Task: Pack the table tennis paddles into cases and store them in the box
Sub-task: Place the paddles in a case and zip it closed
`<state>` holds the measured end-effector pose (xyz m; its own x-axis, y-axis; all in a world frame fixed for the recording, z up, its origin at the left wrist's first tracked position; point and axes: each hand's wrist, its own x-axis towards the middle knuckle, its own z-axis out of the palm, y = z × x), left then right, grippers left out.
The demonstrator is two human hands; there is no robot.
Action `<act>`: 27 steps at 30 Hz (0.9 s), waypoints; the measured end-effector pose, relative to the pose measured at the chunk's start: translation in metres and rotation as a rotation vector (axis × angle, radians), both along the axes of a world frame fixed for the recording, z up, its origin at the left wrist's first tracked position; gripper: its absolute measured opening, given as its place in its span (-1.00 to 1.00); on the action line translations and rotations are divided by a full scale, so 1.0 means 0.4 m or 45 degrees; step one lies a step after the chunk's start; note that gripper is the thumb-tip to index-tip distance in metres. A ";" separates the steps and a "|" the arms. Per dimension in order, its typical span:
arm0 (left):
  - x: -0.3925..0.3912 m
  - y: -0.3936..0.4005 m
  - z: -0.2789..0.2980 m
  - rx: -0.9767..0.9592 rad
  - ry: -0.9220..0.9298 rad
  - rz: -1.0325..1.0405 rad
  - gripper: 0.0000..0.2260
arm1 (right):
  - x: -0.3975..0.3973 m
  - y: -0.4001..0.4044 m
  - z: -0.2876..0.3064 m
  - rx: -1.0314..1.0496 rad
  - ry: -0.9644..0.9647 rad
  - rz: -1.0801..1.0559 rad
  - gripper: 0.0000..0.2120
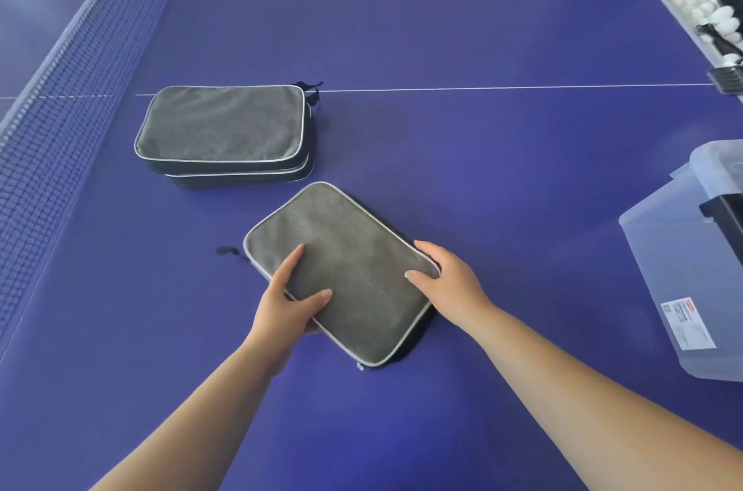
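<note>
A grey paddle case [345,261] with a light piped edge lies flat and turned at an angle on the blue table tennis table [482,169]. My left hand [289,297] grips its near left edge, thumb on top and fingers curled under. My right hand [446,281] holds its right edge, thumb on top of the fabric. The case looks zipped; no paddle shows. Two more grey cases [221,128] lie stacked further back on the left. A clear plastic storage box [683,269] stands at the right edge with a dark item inside.
The net [72,80] runs along the left side. A tray of white balls [703,4] sits off the table's far right corner. A white centre line crosses the table behind the cases.
</note>
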<state>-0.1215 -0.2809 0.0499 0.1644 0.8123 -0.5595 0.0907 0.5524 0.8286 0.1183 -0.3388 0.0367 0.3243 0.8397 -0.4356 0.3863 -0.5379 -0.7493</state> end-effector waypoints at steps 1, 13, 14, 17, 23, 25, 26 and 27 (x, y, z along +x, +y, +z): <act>0.002 -0.014 -0.004 0.024 0.024 0.111 -0.35 | -0.002 -0.007 0.002 0.014 -0.014 -0.016 -0.43; 0.147 -0.128 0.002 -0.094 0.199 0.694 -0.28 | -0.079 -0.131 -0.020 0.121 0.152 -0.212 -0.72; 0.155 -0.130 0.002 -0.125 0.191 0.712 -0.28 | -0.088 -0.135 -0.023 0.131 0.162 -0.213 -0.73; 0.168 -0.133 -0.006 -0.173 0.204 0.750 -0.26 | -0.108 -0.133 -0.030 0.170 0.140 -0.271 -0.78; 0.185 -0.139 -0.010 -0.156 0.186 0.793 -0.26 | -0.130 -0.126 -0.039 0.243 0.052 -0.410 -0.83; 0.185 -0.142 -0.010 -0.149 0.179 0.802 -0.26 | -0.137 -0.131 -0.042 0.259 0.019 -0.400 -0.86; 0.185 -0.144 -0.009 -0.146 0.171 0.807 -0.26 | -0.138 -0.134 -0.043 0.257 0.003 -0.391 -0.88; 0.185 -0.148 -0.008 -0.144 0.165 0.809 -0.26 | -0.140 -0.136 -0.043 0.248 -0.011 -0.382 -0.89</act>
<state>-0.0475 -0.3401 0.0467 -0.4022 0.6639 -0.6304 -0.1868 0.6146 0.7664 0.0625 -0.3932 0.0195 0.5720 0.7735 -0.2728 0.2393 -0.4755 -0.8466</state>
